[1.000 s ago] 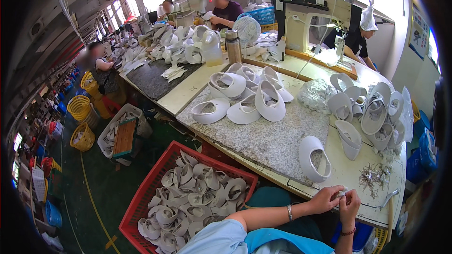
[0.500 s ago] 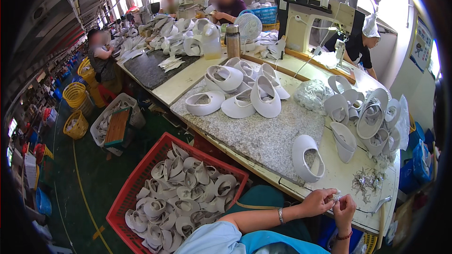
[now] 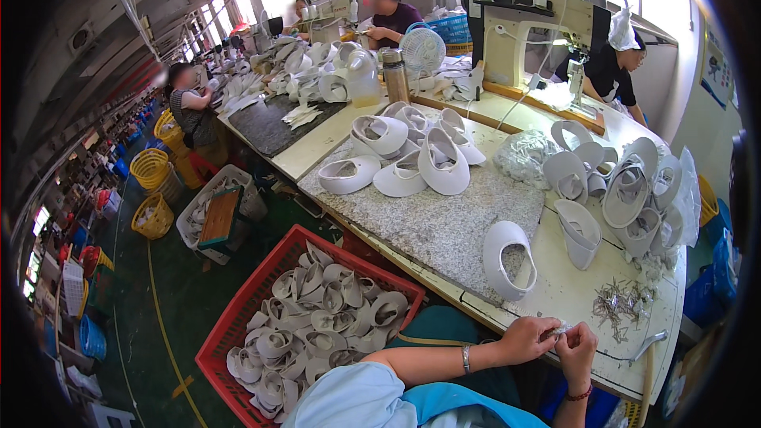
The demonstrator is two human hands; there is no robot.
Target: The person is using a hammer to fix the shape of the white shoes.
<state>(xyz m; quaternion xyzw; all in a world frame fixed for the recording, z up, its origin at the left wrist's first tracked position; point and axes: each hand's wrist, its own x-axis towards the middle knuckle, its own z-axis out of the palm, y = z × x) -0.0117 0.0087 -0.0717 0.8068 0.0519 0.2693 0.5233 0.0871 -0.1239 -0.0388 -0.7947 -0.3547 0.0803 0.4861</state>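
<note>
My left hand (image 3: pixel 529 340) and my right hand (image 3: pixel 578 350) meet over the table's near edge. Their fingertips pinch a small whitish, partly see-through piece (image 3: pixel 562 328), too small to name and partly covered by the fingers. Just beyond them, a white shoe upper (image 3: pixel 497 265) lies on the speckled grey slab (image 3: pixel 428 226), touched by neither hand. Beside my right hand is a loose heap of thin metal pieces (image 3: pixel 623 306). A hammer (image 3: pixel 648 372) with a wooden handle rests at the table's near right edge.
More white uppers (image 3: pixel 445 177) sit on the slab and at the right (image 3: pixel 567 174), near a clear plastic bag (image 3: pixel 524 157). A red basket (image 3: pixel 297 239) of uppers stands on the floor. Beyond are a sewing machine (image 3: pixel 507 20), a metal flask (image 3: pixel 395 79) and several people.
The view has shifted slightly, so the table and basket sit a little differently in the picture. Both hands stay together on the small whitish piece.
</note>
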